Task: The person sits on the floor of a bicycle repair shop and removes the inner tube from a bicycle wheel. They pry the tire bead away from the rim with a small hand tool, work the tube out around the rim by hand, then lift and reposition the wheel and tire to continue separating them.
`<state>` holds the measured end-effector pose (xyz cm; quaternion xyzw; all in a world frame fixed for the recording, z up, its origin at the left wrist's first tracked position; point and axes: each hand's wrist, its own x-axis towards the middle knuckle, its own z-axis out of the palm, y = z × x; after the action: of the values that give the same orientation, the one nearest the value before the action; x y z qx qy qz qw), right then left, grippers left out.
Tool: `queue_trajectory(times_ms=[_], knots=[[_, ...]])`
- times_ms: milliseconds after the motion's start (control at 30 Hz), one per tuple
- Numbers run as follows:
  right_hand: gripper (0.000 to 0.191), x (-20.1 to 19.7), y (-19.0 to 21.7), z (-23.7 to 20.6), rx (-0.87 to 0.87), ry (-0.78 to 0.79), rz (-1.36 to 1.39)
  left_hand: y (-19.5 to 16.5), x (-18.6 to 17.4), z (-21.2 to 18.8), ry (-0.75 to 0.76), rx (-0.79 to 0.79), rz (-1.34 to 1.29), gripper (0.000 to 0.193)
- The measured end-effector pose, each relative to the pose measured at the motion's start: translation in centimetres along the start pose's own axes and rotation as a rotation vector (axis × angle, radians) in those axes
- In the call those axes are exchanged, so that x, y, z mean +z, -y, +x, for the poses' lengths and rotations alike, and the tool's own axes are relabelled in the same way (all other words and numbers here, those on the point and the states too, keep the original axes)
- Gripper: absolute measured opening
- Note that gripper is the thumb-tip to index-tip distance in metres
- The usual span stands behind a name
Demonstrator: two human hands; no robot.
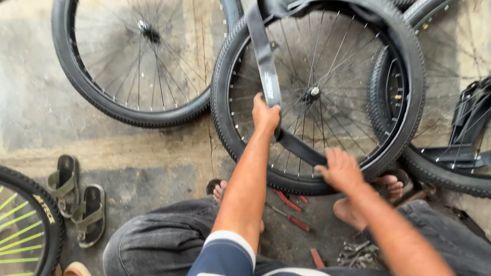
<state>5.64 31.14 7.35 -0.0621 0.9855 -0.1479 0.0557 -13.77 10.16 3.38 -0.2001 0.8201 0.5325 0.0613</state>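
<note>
Left hand: the left hand [266, 113] was closed around the inner tube [268, 76], gripping the flat black rubber strip in front of the spokes, left of the hub.
Right hand: the right hand [341, 168] was clamped on the lower run of the same tube, right at the bottom rim of the wheel.
Inner tube: limp, smooth, matte black rubber; it ran from the top of the tyre down through the left hand, then slanted down to the right hand. Deflated, flattened like a ribbon.
Wheel: the bicycle wheel [225, 102] stood upright on the floor between the person's bare feet; knobby black tyre, dark rim, thin metal spokes, shiny hub at centre. The tyre's upper right bead looked pulled off the rim.
Floor: rough, stained concrete floor [41, 102] with cracks.
Tools: red-handled tools [291, 220] lay on the floor just below the wheel, between the feet; small metal parts near the bottom edge.
Other wheels: a second wheel [92, 92] lay toward the far left; another overlapped at the right edge.
Sandals: a strapped grey pair of sandals [76, 199] sat near the left edge.
</note>
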Motion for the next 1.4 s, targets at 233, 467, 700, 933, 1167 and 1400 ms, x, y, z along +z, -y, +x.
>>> queue_trajectory(times_ms=[233, 467, 700, 933, 1167, 1400], knots=[[0.096, 4.6, 0.0, -2.5, 0.181, 0.045, -0.024, -3.3, -10.6, -2.9, 0.378, 0.13, -0.257, 0.089], [0.097, 3.6, 0.9, -3.0, 0.197, 0.111, -0.07, 0.4, -13.7, -5.6, -0.072, 0.125, 0.632, 0.058], [0.09, 2.3, 1.8, -3.3, 0.166, 0.019, -0.109, 3.1, -13.1, -3.0, 0.388, -0.308, -1.17, 0.033], [0.059, 1.3, 2.5, -4.0, 0.01, -0.138, -0.196, 0.9, -15.4, 2.2, 0.036, -0.304, -1.084, 0.034], [0.038, 0.6, 2.3, -3.5, -0.053, -0.114, -0.026, 3.4, -10.4, -8.0, 0.029, 0.875, 0.339, 0.018], [0.07, -6.7, -4.7, -2.6, -0.205, 0.242, -0.22, 4.0, -6.7, -16.3, 0.773, 0.996, 0.871, 0.078]])
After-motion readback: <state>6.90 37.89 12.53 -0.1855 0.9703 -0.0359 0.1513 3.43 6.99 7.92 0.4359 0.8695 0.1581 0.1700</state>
